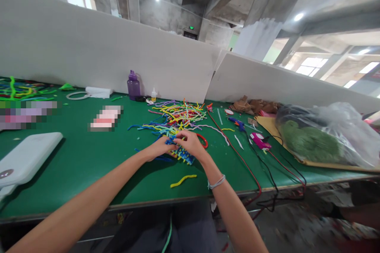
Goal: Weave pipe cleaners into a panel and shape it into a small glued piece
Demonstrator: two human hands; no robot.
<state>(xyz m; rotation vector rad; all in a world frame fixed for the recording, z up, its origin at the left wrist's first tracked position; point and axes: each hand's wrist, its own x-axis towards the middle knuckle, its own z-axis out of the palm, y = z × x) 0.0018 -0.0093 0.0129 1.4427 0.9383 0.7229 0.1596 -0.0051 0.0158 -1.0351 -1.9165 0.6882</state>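
Note:
Low over the green table, a small woven piece of blue, light-blue and yellow pipe cleaners [186,155] sits between my hands. My left hand [158,148] grips its left side, with the fingertips partly hidden behind it. At its upper edge my right hand [190,142] has fingers pinched together on the weave; which single strand they hold is too small to make out. Just beyond lies a loose heap of multicoloured pipe cleaners [181,114]. A red loop [204,139] shows beside my right hand. One yellow pipe cleaner [183,180] lies nearer the front edge.
A purple bottle [133,87] and a small dropper bottle [153,95] stand at the back. To the right are a blue glue gun [236,122], a magenta device [260,141], trailing cables and a plastic bag of green material [311,138]. A white device [31,158] is at left.

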